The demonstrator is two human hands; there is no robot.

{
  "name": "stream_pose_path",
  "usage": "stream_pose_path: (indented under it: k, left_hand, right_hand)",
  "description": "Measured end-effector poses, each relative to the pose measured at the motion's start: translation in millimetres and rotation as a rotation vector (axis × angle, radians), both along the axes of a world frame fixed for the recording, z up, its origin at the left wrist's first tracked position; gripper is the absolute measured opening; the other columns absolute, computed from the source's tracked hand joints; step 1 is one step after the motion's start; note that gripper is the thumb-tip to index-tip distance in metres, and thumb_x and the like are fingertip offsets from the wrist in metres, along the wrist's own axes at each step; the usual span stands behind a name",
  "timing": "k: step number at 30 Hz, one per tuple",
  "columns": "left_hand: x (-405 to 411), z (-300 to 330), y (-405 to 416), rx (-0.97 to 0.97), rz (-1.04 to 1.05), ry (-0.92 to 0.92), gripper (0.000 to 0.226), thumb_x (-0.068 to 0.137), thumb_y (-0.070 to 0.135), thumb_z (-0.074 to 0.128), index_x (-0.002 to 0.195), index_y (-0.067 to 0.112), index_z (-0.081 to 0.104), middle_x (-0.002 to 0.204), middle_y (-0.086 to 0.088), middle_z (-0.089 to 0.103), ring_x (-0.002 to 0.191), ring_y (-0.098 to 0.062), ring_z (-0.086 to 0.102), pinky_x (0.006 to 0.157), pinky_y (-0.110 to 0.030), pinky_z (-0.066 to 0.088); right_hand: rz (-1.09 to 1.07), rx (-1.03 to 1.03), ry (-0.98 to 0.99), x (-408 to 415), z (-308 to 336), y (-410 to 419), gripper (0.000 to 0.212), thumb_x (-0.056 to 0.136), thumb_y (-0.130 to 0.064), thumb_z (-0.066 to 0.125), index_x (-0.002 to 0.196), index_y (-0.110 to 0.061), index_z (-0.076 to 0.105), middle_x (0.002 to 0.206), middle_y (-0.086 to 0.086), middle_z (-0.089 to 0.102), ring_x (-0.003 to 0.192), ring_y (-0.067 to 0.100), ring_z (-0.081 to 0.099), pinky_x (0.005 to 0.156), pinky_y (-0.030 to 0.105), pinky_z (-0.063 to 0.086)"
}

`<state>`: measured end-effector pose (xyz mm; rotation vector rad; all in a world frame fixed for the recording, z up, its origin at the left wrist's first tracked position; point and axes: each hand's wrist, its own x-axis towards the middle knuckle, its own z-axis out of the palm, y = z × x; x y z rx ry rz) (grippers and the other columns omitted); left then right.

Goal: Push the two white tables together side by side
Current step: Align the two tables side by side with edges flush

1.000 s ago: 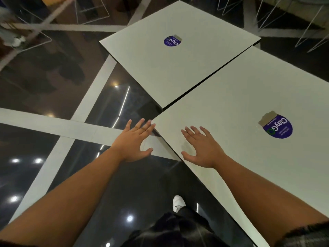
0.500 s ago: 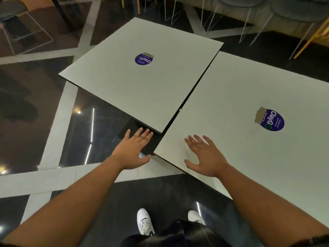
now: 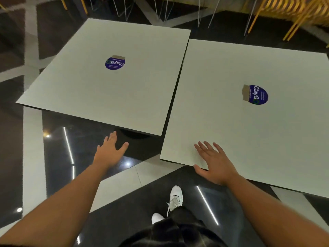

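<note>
Currently the right hand (image 3: 216, 164) is lying flat, fingers spread, on the near corner of the right desk (image 3: 249, 132); the left hand (image 3: 111, 151) is hovering open over the floor (image 3: 58, 157), just short of the left desk (image 3: 110, 90). Desks are meeting along their long edges, near ends staggered. Step in hand looks like final alignment. Next move probably calls for nudging one desk until near edges are lining up.

"claygo" is printed in white on a round blue sticker (image 3: 115, 63) stuck near the middle of the left white table (image 3: 74, 90). the same word is read on a second round blue sticker (image 3: 258, 95) on the right white table (image 3: 222, 132). the smaller lines on both stickers cannot be made out.
</note>
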<state>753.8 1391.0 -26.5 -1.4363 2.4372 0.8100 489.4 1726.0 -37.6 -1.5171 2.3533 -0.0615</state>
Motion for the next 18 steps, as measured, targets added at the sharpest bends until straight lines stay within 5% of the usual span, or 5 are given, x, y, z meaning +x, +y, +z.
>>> stream_pose_path:
  k: [8, 15, 18]
  left_hand:
    - [-55.6, -23.8, -26.9, 0.223, 0.420, 0.212, 0.087, 0.100, 0.067, 0.046, 0.165, 0.016, 0.021, 0.166, -0.016, 0.034, 0.152, -0.038, 0.032, 0.124, -0.049, 0.025]
    - [-65.6, -47.4, -60.7, 0.529, 0.941, 0.557, 0.083, 0.089, 0.073, 0.062, 0.148, 0.015, 0.052, 0.141, -0.006, 0.062, 0.122, -0.026, 0.064, 0.106, -0.054, 0.051]
    - [-66.1, -51.4, -79.7, 0.646, 1.063, 0.743, 0.079, 0.089, 0.068, 0.067, 0.149, 0.020, 0.051, 0.146, -0.005, 0.060, 0.125, -0.025, 0.063, 0.109, -0.053, 0.049]
  right_hand:
    - [-0.204, -0.108, -0.110, -4.5, -21.2, -1.8, 0.073, 0.101, -0.060, 0.033, 0.163, -0.024, 0.025, 0.169, -0.003, 0.022, 0.157, 0.011, 0.014, 0.128, 0.035, -0.001]
    - [-0.685, -0.287, -0.179, 4.8, -23.5, 40.6, 0.044, 0.100, -0.023, 0.066, 0.143, -0.015, 0.060, 0.153, 0.006, 0.051, 0.147, 0.022, 0.041, 0.124, 0.043, 0.024]
    - [-1.026, -0.394, -0.131, 1.9, -25.3, 76.2, 0.027, 0.097, -0.026, 0.069, 0.124, -0.019, 0.072, 0.130, 0.005, 0.070, 0.126, 0.030, 0.061, 0.108, 0.052, 0.045]
